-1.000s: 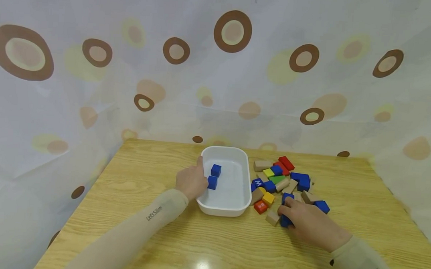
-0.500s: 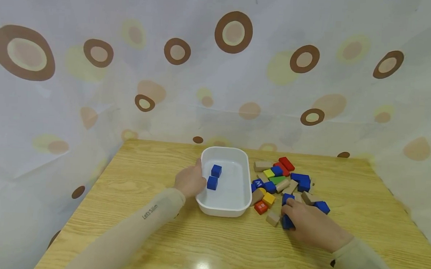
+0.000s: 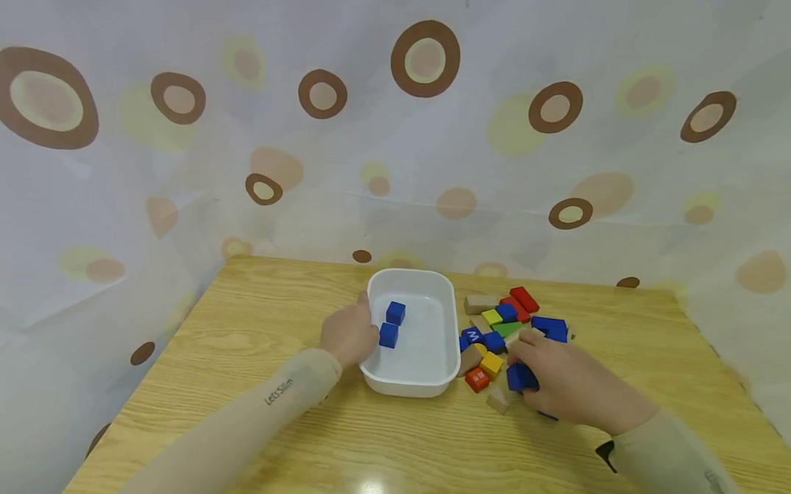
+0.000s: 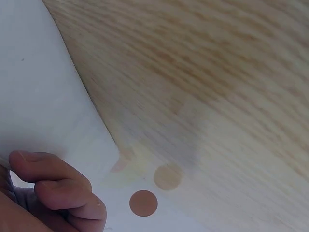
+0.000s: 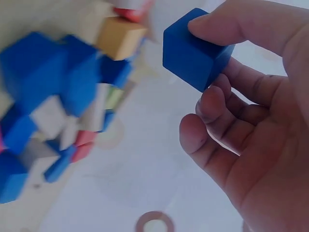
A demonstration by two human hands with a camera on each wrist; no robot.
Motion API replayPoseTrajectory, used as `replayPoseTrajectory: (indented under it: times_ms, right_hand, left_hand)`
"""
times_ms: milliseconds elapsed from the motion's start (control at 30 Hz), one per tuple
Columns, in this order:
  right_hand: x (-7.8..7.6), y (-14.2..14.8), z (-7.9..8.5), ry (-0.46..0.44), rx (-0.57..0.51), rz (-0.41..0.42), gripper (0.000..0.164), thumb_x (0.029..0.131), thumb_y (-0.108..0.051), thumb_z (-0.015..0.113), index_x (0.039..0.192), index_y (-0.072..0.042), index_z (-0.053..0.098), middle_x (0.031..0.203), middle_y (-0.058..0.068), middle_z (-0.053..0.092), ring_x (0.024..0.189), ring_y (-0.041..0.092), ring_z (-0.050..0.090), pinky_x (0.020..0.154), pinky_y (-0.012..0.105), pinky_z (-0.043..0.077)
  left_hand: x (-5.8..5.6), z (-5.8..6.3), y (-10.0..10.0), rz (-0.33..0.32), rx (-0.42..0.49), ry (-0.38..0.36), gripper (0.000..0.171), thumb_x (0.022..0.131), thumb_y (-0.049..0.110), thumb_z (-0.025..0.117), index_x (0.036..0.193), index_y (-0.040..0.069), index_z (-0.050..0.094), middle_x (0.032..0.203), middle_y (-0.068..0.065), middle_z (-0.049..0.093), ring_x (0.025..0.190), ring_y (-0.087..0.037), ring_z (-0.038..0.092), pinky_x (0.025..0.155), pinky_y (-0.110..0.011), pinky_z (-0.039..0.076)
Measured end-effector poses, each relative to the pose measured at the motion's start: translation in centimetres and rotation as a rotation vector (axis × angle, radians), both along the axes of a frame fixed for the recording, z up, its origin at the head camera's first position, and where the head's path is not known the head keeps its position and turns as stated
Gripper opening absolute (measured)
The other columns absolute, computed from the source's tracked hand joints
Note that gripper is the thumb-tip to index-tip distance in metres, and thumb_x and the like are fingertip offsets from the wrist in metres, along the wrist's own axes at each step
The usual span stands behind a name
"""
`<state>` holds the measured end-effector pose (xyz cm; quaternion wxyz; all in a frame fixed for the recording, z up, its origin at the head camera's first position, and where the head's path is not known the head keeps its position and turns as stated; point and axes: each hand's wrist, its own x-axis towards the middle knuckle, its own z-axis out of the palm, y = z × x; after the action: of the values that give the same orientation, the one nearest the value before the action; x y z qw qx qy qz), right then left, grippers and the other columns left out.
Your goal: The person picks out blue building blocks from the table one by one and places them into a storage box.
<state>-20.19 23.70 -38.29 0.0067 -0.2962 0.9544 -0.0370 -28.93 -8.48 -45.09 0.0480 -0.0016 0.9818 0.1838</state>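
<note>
My right hand (image 3: 565, 380) pinches a blue cube (image 5: 195, 53) between thumb and fingers, lifted above the table at the near side of a pile of toy blocks. The right wrist view shows the thumb on one face and the other fingers curled behind. My left hand (image 3: 350, 333) grips the left wall of a white plastic tub (image 3: 411, 389), its fingers (image 4: 67, 195) curled at the wall in the left wrist view. Inside the tub lie two blue cubes, one cube (image 3: 395, 312) just beyond the other cube (image 3: 388, 335).
Right of the tub the pile holds several blocks: a red block (image 3: 524, 299), a yellow-orange block (image 3: 491, 365), a green block (image 3: 507, 329) and a plain wood block (image 3: 498, 400). The wooden table (image 3: 288, 286) ends at a patterned sheet (image 3: 347, 149) behind and beside it.
My right hand has lifted a blue cube from the near side of the pile, rising slightly. The left hand and the tub have stayed in place.
</note>
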Motion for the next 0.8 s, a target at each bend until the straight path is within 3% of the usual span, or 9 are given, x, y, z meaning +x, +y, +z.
replayPoseTrajectory:
  times_ms: [233, 400, 633, 800]
  right_hand:
    - [-0.9, -3.0, 2.2, 0.019, -0.039, 0.038, 0.031, 0.079, -0.017, 0.083, 0.104, -0.017, 0.065, 0.107, -0.001, 0.060, 0.079, 0.007, 0.057, 0.072, 0.029, 0.056]
    - [-1.6, -4.9, 2.8, 0.013, -0.050, 0.067, 0.029, 0.079, -0.014, 0.080, 0.103, -0.015, 0.063, 0.106, -0.001, 0.058, 0.074, 0.008, 0.053, 0.066, 0.025, 0.050]
    - [-3.1, -7.3, 3.6, -0.013, -0.064, 0.079, 0.032, 0.080, -0.029, 0.085, 0.102, -0.019, 0.064, 0.102, -0.005, 0.059, 0.085, 0.012, 0.057, 0.078, 0.029, 0.054]
    - [-4.4, -9.1, 4.4, -0.073, -0.021, 0.051, 0.032, 0.081, -0.024, 0.083, 0.106, -0.017, 0.064, 0.103, -0.003, 0.059, 0.085, 0.015, 0.057, 0.077, 0.030, 0.056]
  left_hand:
    - [0.0, -0.1, -0.1, 0.005, 0.004, 0.001, 0.072, 0.099, 0.025, 0.059, 0.159, 0.002, 0.025, 0.092, -0.009, 0.065, 0.067, -0.019, 0.061, 0.057, -0.028, 0.048]
    - [0.1, -0.2, 0.0, 0.004, 0.033, -0.007, 0.072, 0.099, 0.024, 0.058, 0.159, 0.002, 0.025, 0.092, -0.010, 0.065, 0.067, -0.019, 0.061, 0.056, -0.028, 0.048]
    - [0.1, -0.1, -0.1, 0.006, 0.035, -0.005, 0.072, 0.099, 0.024, 0.058, 0.159, 0.002, 0.025, 0.090, -0.009, 0.064, 0.066, -0.019, 0.061, 0.057, -0.029, 0.048]
    - [0.1, -0.1, 0.0, 0.005, 0.042, -0.011, 0.072, 0.100, 0.025, 0.058, 0.159, 0.002, 0.024, 0.089, -0.008, 0.063, 0.067, -0.019, 0.061, 0.056, -0.028, 0.048]
